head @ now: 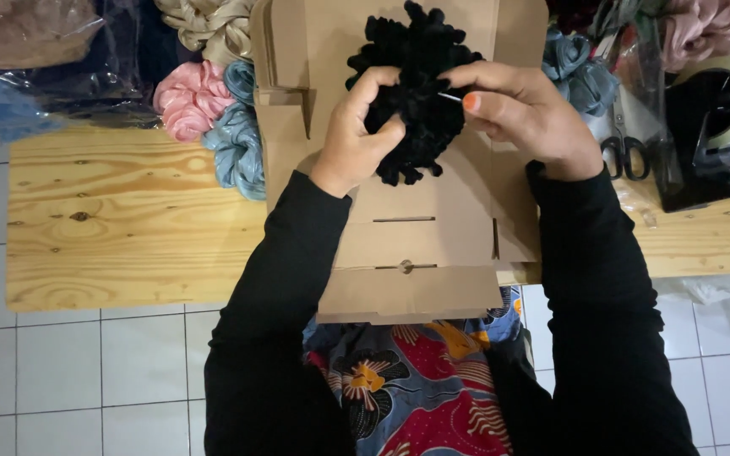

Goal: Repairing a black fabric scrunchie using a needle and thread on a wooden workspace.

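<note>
Home packing workshop: tape dispenser [724, 110], scissors [624, 152]

A pale pine plank worktop [120, 219] carries a flat brown cardboard box [416, 253] under the hands, pink and blue-grey fabric scrunchies [213, 118] left of them, black-handled scissors [623, 152] and a black tape dispenser [707, 127] to their right.

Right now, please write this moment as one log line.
left hand: holds black scrunchie | right hand: pinches it | under: flat cardboard box

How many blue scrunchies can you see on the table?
2 clusters: one blue scrunchie pile left of the cardboard box, another beyond the right hand. More may be hidden.
</note>
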